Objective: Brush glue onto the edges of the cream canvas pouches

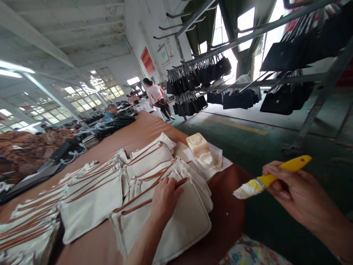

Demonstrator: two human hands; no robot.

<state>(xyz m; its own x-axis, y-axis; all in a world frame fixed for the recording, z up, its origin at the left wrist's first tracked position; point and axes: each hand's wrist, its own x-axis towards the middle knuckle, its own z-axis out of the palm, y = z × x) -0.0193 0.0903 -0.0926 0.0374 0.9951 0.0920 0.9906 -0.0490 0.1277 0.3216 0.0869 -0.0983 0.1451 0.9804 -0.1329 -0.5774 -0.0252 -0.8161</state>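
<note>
Left hand (164, 200) is down flat on the stack of cream fabric pieces (168, 217) at the near edge of the brown table (143, 129), palm pressing, fingers spread loosely and open over the cloth. The fingertips reach a brown strap (149, 191) that runs across the top piece; nothing is pinched, the hand just rests its weight there.

Right hand (295, 191) is up off to the right, clear of the table and over the green floor (248, 147), closed around the yellow handle of a brush (271, 177). Thumb lies along the top, fingers wrapped under. The bristles point left toward the table, coated in something whitish, and hang in the air well apart from the cloth.

More cream pieces (91, 198) with brown trim lie in overlapping rows to the left, running along the table's near side. Just beyond the stack, on the far right edge of the table, a glue-smeared container (200, 149) sits on a sheet of white paper (220, 163).

Far down the table there are dark bundles (110, 125) and seated people, with one person (157, 95) standing near the end. To the right, black bags (190, 81) hang in rows from metal racks (248, 33), with bright windows behind them.
</note>
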